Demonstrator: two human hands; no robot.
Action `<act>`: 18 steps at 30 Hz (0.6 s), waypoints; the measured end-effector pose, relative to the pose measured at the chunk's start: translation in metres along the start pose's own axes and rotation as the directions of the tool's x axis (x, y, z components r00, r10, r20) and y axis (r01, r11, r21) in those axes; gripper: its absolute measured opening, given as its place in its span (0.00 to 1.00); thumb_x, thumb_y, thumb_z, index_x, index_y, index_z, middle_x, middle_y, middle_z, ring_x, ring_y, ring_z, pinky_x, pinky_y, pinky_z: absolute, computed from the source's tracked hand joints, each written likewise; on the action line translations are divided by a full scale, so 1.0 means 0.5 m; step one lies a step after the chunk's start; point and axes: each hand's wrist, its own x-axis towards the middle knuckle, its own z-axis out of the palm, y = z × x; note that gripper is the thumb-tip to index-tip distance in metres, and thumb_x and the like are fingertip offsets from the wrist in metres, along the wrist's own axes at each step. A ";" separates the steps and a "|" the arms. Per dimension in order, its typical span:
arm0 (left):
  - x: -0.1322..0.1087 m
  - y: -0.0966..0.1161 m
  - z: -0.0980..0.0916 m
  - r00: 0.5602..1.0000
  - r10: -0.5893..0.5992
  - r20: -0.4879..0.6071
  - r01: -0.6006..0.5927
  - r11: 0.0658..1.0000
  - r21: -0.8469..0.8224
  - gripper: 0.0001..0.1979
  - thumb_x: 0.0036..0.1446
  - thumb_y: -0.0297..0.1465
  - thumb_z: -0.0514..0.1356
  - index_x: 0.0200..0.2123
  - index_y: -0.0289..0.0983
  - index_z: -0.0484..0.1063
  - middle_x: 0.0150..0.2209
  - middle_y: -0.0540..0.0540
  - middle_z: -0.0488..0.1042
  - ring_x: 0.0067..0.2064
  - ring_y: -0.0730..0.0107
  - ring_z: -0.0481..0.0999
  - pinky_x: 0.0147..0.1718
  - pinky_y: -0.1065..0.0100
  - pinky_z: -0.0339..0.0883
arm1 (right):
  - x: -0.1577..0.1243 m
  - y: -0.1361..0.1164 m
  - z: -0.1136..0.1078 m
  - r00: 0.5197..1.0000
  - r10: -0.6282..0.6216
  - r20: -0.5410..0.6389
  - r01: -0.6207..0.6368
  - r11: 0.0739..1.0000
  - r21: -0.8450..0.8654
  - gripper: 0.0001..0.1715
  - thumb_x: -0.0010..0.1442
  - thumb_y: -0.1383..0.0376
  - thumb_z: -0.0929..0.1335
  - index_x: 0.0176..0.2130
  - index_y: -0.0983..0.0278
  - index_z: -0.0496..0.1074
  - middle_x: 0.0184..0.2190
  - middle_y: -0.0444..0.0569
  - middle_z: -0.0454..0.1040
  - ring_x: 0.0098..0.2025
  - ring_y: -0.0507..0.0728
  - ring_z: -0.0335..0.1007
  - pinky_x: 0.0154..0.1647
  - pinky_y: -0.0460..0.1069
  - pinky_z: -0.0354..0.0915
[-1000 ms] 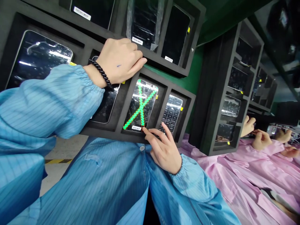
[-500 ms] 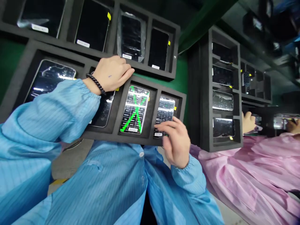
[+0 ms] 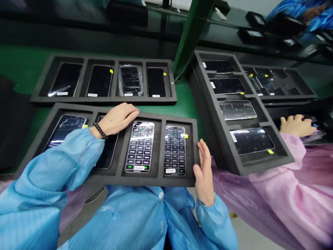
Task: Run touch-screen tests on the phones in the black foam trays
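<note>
A black foam tray (image 3: 156, 181) lies before me with a phone in each compartment. My left hand (image 3: 118, 118), a black bracelet at its wrist, rests across the tray with its fingers lying at the far rim. Under it, a dark-screened phone (image 3: 108, 152) is partly hidden. To its right, a phone (image 3: 139, 147) shows a lit grid menu with a few green cells. The rightmost phone (image 3: 174, 151) displays a dimmer, similar grid. My right hand (image 3: 204, 173) is at the tray's right end, fingers stretched out along its outer side and thumb near the edge.
Behind lies another foam tray (image 3: 104, 100) of dark phones. Stacked trays (image 3: 231, 149) stand at the right, beside a co-worker's hand (image 3: 296, 125) and pink sleeve. A green post (image 3: 191, 33) rises behind. The tabletop (image 3: 182, 93) is green.
My right hand has moved off the rightmost phone to the tray's right end. The neighbouring phone's green crossed lines are gone, leaving the grid. The camera view has shifted; my left hand stays on the tray.
</note>
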 end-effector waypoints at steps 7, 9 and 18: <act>-0.117 0.107 -0.013 0.991 0.083 -0.105 -0.063 0.983 0.174 0.26 0.72 0.42 0.42 0.66 0.39 0.62 0.68 0.36 0.62 0.72 0.48 0.55 0.71 0.38 0.40 | 0.046 -0.002 -0.014 0.989 -0.138 0.043 0.144 0.929 -0.341 0.26 0.73 0.59 0.59 0.67 0.56 0.62 0.73 0.52 0.53 0.73 0.65 0.51 0.70 0.67 0.58; -0.157 0.142 0.000 0.987 0.118 -0.106 -0.099 0.981 0.169 0.25 0.72 0.38 0.45 0.68 0.41 0.58 0.70 0.37 0.58 0.74 0.48 0.51 0.71 0.37 0.35 | 0.077 -0.006 -0.011 0.980 -0.166 0.108 0.196 0.886 -0.419 0.24 0.73 0.60 0.59 0.64 0.58 0.66 0.74 0.53 0.51 0.73 0.65 0.51 0.70 0.66 0.58; -0.198 0.179 0.086 0.982 -0.070 -0.177 0.097 0.984 0.148 0.25 0.72 0.36 0.47 0.70 0.47 0.56 0.73 0.36 0.49 0.76 0.42 0.42 0.68 0.27 0.34 | 0.097 -0.018 -0.002 0.967 -0.156 0.202 0.240 0.822 -0.517 0.27 0.73 0.58 0.60 0.66 0.61 0.63 0.75 0.56 0.49 0.72 0.67 0.51 0.70 0.67 0.57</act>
